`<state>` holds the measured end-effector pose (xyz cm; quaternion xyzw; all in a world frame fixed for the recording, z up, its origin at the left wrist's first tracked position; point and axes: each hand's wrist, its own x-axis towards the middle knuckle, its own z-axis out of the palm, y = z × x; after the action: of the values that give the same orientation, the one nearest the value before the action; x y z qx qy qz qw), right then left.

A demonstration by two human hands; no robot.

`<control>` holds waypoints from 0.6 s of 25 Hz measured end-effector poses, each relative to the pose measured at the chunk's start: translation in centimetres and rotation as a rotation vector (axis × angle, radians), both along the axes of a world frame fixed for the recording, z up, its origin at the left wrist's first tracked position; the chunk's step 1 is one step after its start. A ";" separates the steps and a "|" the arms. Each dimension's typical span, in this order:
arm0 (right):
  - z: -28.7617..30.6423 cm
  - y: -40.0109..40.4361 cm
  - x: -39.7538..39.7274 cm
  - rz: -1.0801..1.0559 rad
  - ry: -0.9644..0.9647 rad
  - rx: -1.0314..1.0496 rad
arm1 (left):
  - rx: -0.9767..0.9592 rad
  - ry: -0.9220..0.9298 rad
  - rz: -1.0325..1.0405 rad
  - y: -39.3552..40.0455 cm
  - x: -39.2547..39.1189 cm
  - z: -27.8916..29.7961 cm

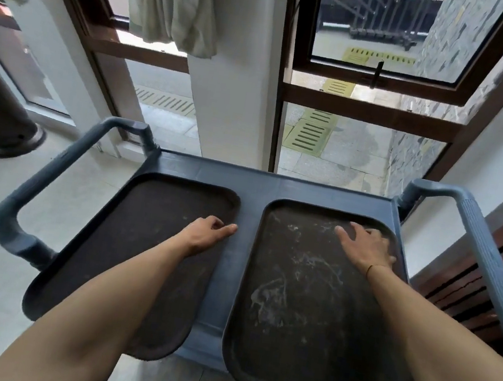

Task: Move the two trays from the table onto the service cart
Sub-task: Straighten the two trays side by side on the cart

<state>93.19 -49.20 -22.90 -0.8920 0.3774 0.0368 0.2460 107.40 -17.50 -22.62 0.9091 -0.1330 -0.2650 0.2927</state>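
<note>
Two dark brown trays lie side by side on the blue-grey service cart (254, 184). The left tray (125, 236) sits slightly askew, and its near end overhangs the cart's front edge. The right tray (303, 296) has whitish scuff marks and also overhangs toward me. My left hand (204, 235) rests on the left tray's right rim, fingers loosely curled, one finger pointing right. My right hand (362, 247) lies flat on the right tray's far right area with fingers spread. Neither hand grips anything.
The cart has a tubular handle on the left (31, 190) and another on the right (488, 258). Beyond it stand brown-framed windows (370, 110) and a white pillar (229, 89). A wooden slatted bench (492, 275) is at the right; a person's shoe (13, 138) at the left.
</note>
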 end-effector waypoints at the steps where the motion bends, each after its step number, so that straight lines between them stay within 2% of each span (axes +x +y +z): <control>1: 0.3 1.1 1.0 0.043 -0.009 0.002 | 0.001 -0.014 0.013 1.6 0.0 0.4; 9: 1.3 12.4 7.3 0.302 -0.061 0.022 | 0.103 -0.118 0.117 15.8 0.0 1.6; 15: 0.8 22.7 8.6 0.473 -0.086 -0.017 | 0.150 -0.162 0.071 24.2 0.5 0.5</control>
<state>101.77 -26.48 -22.06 -0.9584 0.1472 0.0523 0.2390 107.93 6.75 -22.16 0.9510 -0.1038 -0.1893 0.2213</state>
